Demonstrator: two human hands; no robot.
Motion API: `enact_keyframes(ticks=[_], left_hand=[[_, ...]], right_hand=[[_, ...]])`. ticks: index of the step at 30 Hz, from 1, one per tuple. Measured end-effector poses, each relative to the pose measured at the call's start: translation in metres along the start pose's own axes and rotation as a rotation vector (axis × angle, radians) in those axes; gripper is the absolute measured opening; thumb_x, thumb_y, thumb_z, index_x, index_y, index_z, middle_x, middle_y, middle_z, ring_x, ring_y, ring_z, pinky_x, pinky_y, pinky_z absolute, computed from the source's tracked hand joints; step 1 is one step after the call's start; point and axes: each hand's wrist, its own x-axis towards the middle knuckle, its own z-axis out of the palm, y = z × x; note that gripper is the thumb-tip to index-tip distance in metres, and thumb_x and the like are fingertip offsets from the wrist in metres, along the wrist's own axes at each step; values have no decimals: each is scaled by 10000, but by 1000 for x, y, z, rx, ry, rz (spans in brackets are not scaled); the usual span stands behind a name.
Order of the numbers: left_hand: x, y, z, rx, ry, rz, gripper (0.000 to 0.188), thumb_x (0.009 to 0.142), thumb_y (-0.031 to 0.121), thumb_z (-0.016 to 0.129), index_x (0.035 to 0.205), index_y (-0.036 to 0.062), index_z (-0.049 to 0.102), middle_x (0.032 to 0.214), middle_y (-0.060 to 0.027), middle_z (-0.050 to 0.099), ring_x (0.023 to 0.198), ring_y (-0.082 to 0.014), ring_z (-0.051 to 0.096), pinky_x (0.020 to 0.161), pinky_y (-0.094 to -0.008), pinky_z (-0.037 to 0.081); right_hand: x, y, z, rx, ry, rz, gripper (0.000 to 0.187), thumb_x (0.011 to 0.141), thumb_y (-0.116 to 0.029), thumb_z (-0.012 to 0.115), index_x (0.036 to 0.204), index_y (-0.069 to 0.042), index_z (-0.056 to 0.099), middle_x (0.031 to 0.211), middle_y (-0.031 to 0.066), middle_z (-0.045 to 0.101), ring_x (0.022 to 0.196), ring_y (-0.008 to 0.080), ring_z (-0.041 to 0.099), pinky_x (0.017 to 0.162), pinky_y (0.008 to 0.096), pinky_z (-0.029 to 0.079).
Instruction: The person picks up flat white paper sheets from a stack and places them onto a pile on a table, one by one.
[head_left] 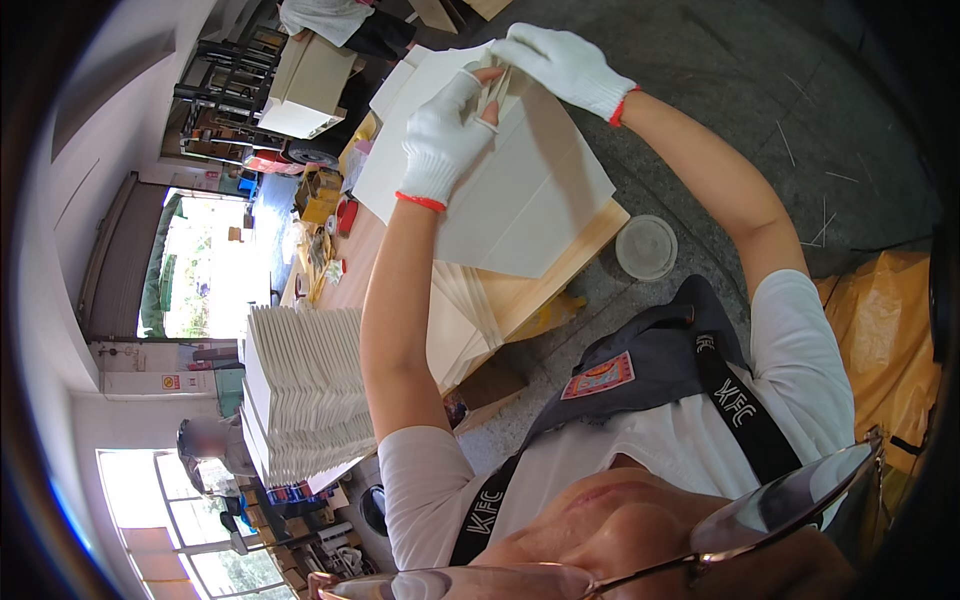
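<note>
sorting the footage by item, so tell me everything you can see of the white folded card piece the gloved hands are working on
The white card piece is a large flat sheet that looks like thin cardboard, matte and unprinted, with straight crease lines running across it. It lies tilted over the wooden table, above other white sheets. At its upper edge both white-gloved hands pinch a folded flap: the left hand from the side and the right hand from above.

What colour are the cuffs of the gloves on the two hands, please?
Red trim on white knit gloves: left hand, right hand, both on the white sheet. Head view.
</note>
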Motion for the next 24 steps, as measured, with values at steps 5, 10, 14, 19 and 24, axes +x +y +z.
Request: enact_keyframes(ticks=[5,10,14,19,24], left_hand=[[-5,7,2,127,75,-13,413,818,274,671,1228,299,626,1007,-89,710,893,-334,679,786,-424,547],[-4,0,3,196,78,-14,364,828,326,667,1190,289,650,982,-89,714,865,-334,681,759,-422,548],[16,-10,8,259,-4,-153,351,856,383,650,1192,277,657,1040,-83,719,937,-315,681,796,-396,537],[14,-19,4,77,-70,-161,376,871,360,646,1224,229,646,1104,-73,721,1013,-301,670,864,-378,513],[7,-23,4,-116,-91,-171,378,892,309,643,1251,189,637,1077,-97,719,955,-261,675,851,-346,510]], right_hand=[[-4,6,-24,-185,-115,132,475,960,-541,434,964,-116,646,812,112,654,792,310,643,702,428,476],[-8,-13,-24,-284,-245,19,396,936,-475,469,901,-124,649,767,99,643,722,301,626,638,407,460],[-1,-7,-22,-477,-180,-175,365,953,-441,458,896,-144,663,741,82,637,692,298,623,622,416,472],[14,-9,-14,-347,-129,-203,418,967,-496,425,956,-164,679,811,87,671,774,295,653,691,426,502],[13,-12,-1,-91,-154,64,473,983,-531,368,1002,-148,645,889,93,672,851,298,646,751,411,493]])
